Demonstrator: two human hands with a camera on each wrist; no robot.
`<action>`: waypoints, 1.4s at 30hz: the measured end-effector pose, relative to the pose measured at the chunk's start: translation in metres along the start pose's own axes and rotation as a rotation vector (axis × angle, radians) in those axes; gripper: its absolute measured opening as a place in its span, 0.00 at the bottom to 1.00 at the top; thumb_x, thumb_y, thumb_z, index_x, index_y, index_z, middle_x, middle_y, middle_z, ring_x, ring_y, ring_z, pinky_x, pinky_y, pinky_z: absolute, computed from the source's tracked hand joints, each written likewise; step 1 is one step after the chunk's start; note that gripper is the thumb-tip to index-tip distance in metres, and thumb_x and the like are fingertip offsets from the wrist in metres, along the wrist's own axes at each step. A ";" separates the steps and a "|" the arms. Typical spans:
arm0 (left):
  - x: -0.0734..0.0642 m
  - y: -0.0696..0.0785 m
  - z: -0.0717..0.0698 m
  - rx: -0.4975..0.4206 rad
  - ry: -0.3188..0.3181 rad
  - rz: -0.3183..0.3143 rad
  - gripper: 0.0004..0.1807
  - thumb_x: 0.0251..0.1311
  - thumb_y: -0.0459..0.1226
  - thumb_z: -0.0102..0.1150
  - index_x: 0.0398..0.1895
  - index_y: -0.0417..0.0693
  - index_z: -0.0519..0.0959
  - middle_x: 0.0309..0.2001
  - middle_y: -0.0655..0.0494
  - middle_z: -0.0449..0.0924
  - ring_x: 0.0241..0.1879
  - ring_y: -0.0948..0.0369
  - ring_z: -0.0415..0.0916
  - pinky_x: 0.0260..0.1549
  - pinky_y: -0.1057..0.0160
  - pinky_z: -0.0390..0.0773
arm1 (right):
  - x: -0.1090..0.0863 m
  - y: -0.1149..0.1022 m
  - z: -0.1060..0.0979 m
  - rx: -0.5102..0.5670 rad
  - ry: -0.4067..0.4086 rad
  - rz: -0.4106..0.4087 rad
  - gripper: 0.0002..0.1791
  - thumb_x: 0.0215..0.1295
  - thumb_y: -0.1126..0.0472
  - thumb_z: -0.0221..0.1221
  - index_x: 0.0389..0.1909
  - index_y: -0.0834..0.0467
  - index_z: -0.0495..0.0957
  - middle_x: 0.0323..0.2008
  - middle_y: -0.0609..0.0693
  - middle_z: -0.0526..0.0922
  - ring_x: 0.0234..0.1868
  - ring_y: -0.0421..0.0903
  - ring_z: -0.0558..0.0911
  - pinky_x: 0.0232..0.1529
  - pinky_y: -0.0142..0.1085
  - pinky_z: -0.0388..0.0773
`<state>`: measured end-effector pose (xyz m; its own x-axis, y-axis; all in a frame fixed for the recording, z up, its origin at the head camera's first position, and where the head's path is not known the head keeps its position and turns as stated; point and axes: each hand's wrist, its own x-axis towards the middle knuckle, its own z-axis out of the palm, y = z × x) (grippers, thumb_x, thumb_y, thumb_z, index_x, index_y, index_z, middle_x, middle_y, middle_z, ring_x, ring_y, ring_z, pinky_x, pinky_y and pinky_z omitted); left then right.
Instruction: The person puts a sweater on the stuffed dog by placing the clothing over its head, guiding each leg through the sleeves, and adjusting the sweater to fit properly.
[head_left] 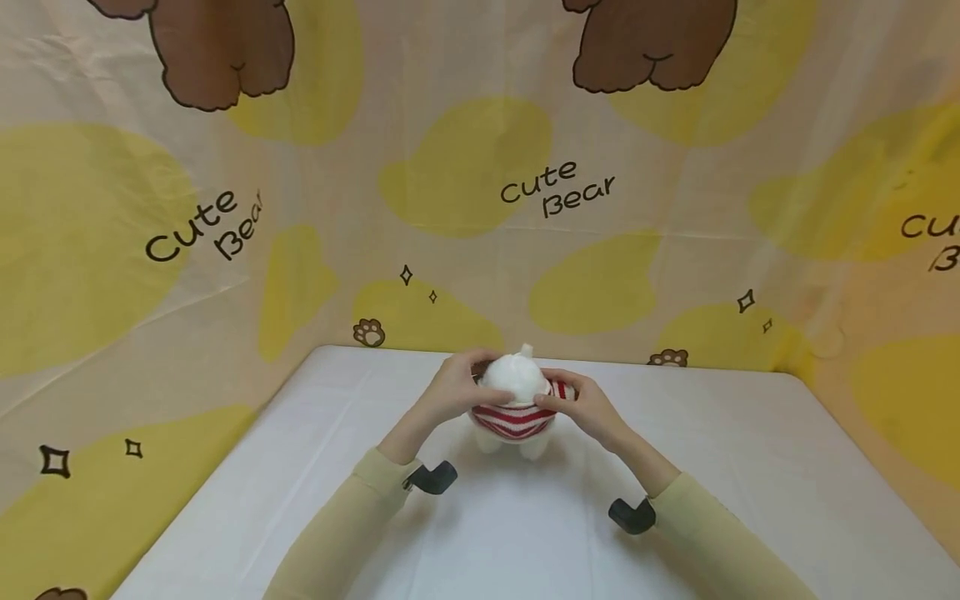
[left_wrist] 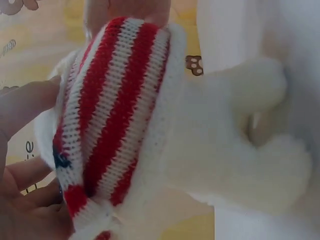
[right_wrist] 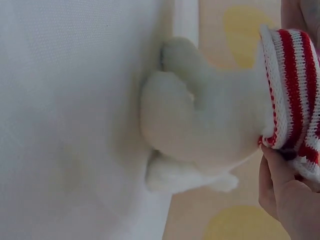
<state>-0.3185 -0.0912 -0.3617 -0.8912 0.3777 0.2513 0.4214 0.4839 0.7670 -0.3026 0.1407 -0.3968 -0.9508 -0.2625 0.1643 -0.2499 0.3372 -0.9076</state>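
Stuffed toy (head_left: 513, 379) stands on table (head_left: 517, 542), toward table's far edge. Left hand (head_left: 453, 389), right hand (head_left: 594, 410) grip striped sweater (head_left: 513, 422) around toy. Judged light, soft, stretchy, unbreakable; best hold: sweater's edges.

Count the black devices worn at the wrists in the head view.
2: one black device below the left hand, another black device below the right hand. None seems hidden.
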 end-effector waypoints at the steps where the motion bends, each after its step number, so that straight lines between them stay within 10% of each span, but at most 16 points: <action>1: 0.002 -0.001 0.001 0.003 -0.011 0.001 0.32 0.42 0.45 0.75 0.53 0.47 0.77 0.48 0.54 0.81 0.46 0.57 0.78 0.45 0.56 0.79 | 0.000 0.001 0.000 0.001 0.005 -0.004 0.28 0.58 0.54 0.64 0.60 0.57 0.73 0.57 0.57 0.77 0.54 0.49 0.75 0.52 0.41 0.72; 23: 0.006 -0.008 0.005 -0.061 0.035 0.036 0.27 0.41 0.41 0.75 0.49 0.51 0.79 0.45 0.56 0.82 0.45 0.58 0.79 0.43 0.58 0.79 | -0.004 -0.001 0.003 -0.029 0.057 -0.005 0.27 0.58 0.58 0.65 0.59 0.57 0.74 0.57 0.58 0.76 0.53 0.52 0.74 0.46 0.37 0.72; 32: -0.010 0.004 0.000 0.013 0.092 -0.047 0.28 0.41 0.47 0.75 0.48 0.50 0.79 0.41 0.55 0.81 0.36 0.59 0.77 0.34 0.62 0.80 | -0.006 -0.001 0.007 -0.048 0.091 -0.022 0.27 0.56 0.51 0.66 0.57 0.50 0.76 0.56 0.54 0.77 0.52 0.51 0.75 0.43 0.36 0.72; 42: -0.007 -0.002 0.008 0.083 0.113 0.011 0.27 0.39 0.43 0.75 0.45 0.46 0.79 0.39 0.54 0.83 0.35 0.59 0.78 0.34 0.63 0.79 | -0.005 -0.003 0.011 -0.047 0.111 -0.030 0.26 0.55 0.54 0.67 0.57 0.53 0.76 0.54 0.55 0.79 0.50 0.49 0.76 0.46 0.38 0.75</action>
<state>-0.3119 -0.0885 -0.3691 -0.8977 0.2944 0.3278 0.4395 0.5453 0.7138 -0.2945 0.1310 -0.3987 -0.9565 -0.1724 0.2354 -0.2846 0.3731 -0.8831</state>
